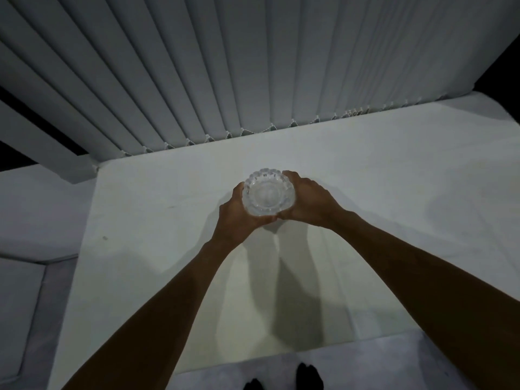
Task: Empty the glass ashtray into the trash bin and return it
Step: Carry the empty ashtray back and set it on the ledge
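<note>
A round cut-glass ashtray (268, 196) with a scalloped rim sits upright between both my hands over the white table (380, 209). My left hand (239, 218) wraps its left side and my right hand (305, 204) wraps its right side, thumbs meeting at the near edge. The bowl looks clear, with nothing visible inside. Whether it rests on the table or hovers just above it I cannot tell. No trash bin is in view.
White vertical blinds (253, 66) hang along the table's far edge. A lower white ledge (36, 215) runs along the left. My dark-socked feet (284, 380) stand on the pale floor at the table's near edge.
</note>
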